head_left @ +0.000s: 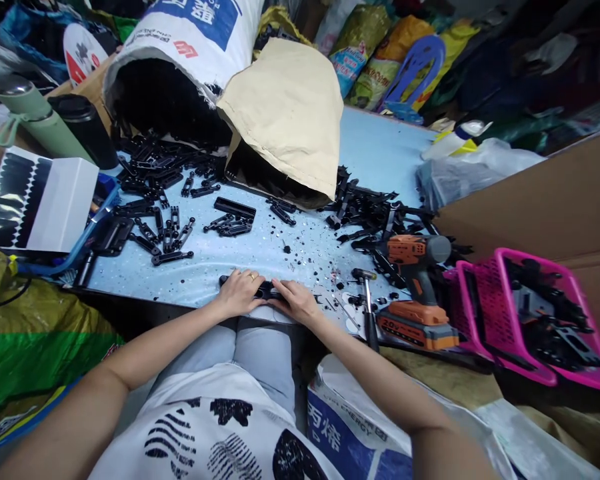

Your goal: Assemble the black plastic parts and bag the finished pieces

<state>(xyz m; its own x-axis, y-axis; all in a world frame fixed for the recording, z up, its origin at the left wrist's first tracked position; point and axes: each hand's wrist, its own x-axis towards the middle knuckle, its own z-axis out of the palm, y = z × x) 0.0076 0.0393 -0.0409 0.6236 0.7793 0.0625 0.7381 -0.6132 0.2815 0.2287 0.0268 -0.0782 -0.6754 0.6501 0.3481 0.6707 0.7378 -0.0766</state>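
Observation:
At the table's front edge, my left hand (241, 291) and my right hand (295, 299) are both closed on one black plastic part (266, 291). It lies crosswise between them, and the fingers cover most of it, so its full shape is hidden. Beyond my hands, a black rectangular block (235, 209) rests on the table beside several black jointed links (229, 225). More such links (167, 235) lie to the left. To the right of my right hand are a small hammer (367, 300) and an orange cordless drill (417, 287).
A white woven sack (190, 40) and a beige sack (290, 113) open toward me, with black parts spilling out. Pink baskets (503, 313) of black parts stand right. A blue tray (111, 193), a green bottle (45, 120) and a black tumbler (83, 127) stand left.

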